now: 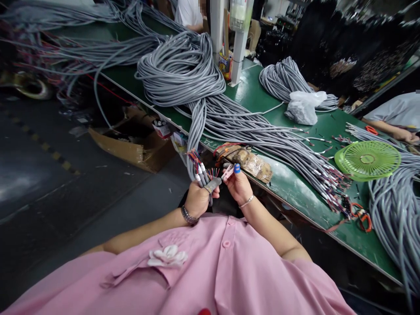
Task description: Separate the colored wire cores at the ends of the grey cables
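My left hand (pixel 197 199) is closed round several grey cables (pixel 201 174) whose ends show white sleeves and thin coloured wires. One stripped end (pixel 213 173) fans out toward the right. My right hand (pixel 239 187), with blue tape on a fingertip, pinches a small pinkish-white piece (pixel 227 173) just beside that fan of wires. Its exact shape is too small to tell. The held cables run up to a big grey coil (pixel 180 72) on the green table (pixel 282 170). A tape-wrapped wooden block (pixel 252 162) lies at the table edge beyond my right hand.
Long grey cables (pixel 256 131) spread rightward across the table. A green fan (pixel 367 160), orange-handled tools (pixel 362 217) and a plastic bag (pixel 305 107) lie there too. A cardboard box (pixel 127 148) stands on the floor at left. Another person's hand (pixel 406 134) is at far right.
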The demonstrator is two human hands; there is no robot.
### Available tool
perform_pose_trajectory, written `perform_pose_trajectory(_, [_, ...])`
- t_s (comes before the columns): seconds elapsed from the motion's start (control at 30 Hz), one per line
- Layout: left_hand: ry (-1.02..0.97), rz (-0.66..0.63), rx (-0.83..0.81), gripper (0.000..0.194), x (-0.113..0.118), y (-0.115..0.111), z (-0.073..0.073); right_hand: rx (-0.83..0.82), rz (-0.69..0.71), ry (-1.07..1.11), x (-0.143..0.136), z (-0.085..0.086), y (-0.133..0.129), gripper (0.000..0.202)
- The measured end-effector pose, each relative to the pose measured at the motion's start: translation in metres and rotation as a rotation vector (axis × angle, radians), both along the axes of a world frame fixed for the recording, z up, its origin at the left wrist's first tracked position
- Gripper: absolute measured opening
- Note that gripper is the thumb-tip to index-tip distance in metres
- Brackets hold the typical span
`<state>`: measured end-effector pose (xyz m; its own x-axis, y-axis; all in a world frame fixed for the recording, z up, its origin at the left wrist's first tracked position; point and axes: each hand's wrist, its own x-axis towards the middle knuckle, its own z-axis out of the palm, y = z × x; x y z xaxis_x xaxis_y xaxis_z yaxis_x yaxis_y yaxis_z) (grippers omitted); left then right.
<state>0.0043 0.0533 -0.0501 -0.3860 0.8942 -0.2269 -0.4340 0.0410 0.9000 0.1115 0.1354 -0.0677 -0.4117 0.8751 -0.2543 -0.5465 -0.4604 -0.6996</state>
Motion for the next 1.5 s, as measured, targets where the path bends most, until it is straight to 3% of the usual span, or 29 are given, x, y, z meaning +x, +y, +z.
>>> perform_pose_trajectory(0.37, [-0.011,-0.048,-0.027,0.021,-0.005,-0.013,-0.008,-0.044,0.155,0.070,0.017,-0.011,-0.009,0.053])
perform_pose_trajectory(0.5, [-0.051,-0.140,-0.011,0.025,-0.009,-0.018,-0.008,-0.046,0.158,0.029,0.029,-0.017,-0.012,0.049])
perform_pose_trajectory(0.73, [-0.110,-0.267,0.087,0.033,-0.009,-0.014,-0.003,0.123,0.115,-0.128,0.057,-0.017,-0.023,0.038])
perform_pose_trajectory(0.87, [-0.024,-0.388,0.079,0.038,-0.010,-0.021,-0.005,0.286,0.127,-0.366,0.070,-0.004,-0.031,0.030])
perform_pose_trajectory(1.03, [0.102,-0.507,0.144,0.048,-0.012,-0.033,-0.001,0.560,0.298,-0.565,0.066,0.028,-0.048,0.026])
perform_pose_trajectory(1.17, [0.232,-0.560,0.109,0.049,-0.012,-0.037,0.003,0.681,0.242,-0.610,0.050,0.052,-0.057,0.029])
perform_pose_trajectory(1.3, [0.292,-0.630,0.091,0.039,-0.010,-0.039,0.002,0.750,0.149,-0.710,0.038,0.060,-0.059,0.018])
perform_pose_trajectory(1.37, [0.247,-0.585,0.094,0.038,-0.011,-0.039,0.002,0.789,0.084,-0.730,0.039,0.059,-0.059,0.017])
perform_pose_trajectory(1.5, [0.007,-0.325,0.123,0.043,-0.015,-0.036,0.008,0.844,0.080,-0.723,0.047,0.054,-0.058,0.015])
